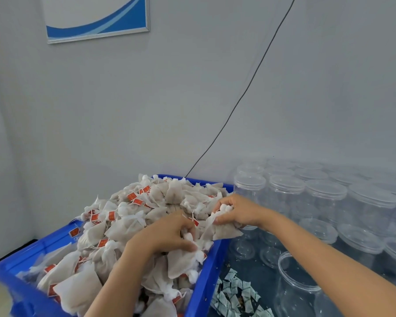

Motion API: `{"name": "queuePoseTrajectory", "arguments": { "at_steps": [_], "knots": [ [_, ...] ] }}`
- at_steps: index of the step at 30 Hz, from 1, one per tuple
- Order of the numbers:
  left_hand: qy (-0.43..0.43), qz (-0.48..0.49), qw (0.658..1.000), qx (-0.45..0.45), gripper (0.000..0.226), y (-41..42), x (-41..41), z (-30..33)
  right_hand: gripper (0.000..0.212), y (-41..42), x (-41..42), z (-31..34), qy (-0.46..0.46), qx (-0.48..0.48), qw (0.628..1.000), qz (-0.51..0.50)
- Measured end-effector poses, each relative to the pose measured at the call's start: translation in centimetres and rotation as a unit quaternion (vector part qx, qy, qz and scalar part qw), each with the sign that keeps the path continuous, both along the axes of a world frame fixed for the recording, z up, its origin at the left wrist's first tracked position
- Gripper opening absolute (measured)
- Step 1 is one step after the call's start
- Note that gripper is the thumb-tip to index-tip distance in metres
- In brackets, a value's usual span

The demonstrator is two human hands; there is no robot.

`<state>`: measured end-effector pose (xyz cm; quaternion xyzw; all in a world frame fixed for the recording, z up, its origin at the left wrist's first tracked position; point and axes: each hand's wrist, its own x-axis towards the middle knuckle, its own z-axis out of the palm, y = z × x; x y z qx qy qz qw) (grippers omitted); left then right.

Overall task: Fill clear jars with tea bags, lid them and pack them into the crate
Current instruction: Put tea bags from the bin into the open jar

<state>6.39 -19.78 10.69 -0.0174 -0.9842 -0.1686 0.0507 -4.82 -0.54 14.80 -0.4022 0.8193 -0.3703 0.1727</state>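
A blue crate (206, 277) is heaped with white tea bags (133, 216) bearing red tags. My left hand (167, 234) is dug into the heap near the crate's right wall, its fingers curled round a bunch of bags. My right hand (236, 211) grips another bunch at the crate's right edge, and the bags hang below its palm. An open clear jar (293, 284) stands to the right of the crate, under my right forearm. Lidded clear jars (325, 193) fill the table behind it.
Small white-green sachets (233, 296) lie scattered on the dark table between the crate and the open jar. A black cable (245, 94) runs up the grey wall. A blue-and-white framed poster (96, 17) hangs top left.
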Motion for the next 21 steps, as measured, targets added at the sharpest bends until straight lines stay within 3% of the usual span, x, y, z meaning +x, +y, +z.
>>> {"name": "queuePoseTrajectory", "arguments": {
  "at_steps": [2, 4, 7, 10, 14, 21],
  "knots": [
    [0.050, 0.005, 0.999, 0.008, 0.011, -0.3, -0.4, -0.3, 0.010, 0.4, 0.0, 0.3, 0.000, -0.019, 1.000, -0.011],
    [0.123, 0.041, 0.990, 0.063, 0.017, -0.5, -0.7, -0.4, 0.008, 1.1, 0.0, 0.7, 0.004, -0.050, 0.998, -0.033],
    [0.269, 0.126, 0.938, 0.177, 0.025, -0.4, -0.9, 0.6, 0.008, 2.6, -0.2, 1.3, -0.026, -0.120, 0.990, -0.074],
    [0.342, 0.164, 0.886, 0.268, 0.019, 0.4, -1.0, 2.6, 0.007, 4.9, -0.4, 2.1, -0.050, -0.191, 0.975, -0.106],
    [0.290, 0.076, 0.875, 0.379, 0.017, 3.6, -1.4, 5.3, 0.009, 9.1, -0.7, 3.0, -0.049, -0.244, 0.956, -0.155],
    [0.141, -0.045, 0.914, 0.377, 0.013, 14.3, -4.6, 4.6, 0.009, 17.7, -0.3, 1.0, -0.037, -0.256, 0.925, -0.278]
  ]
}}
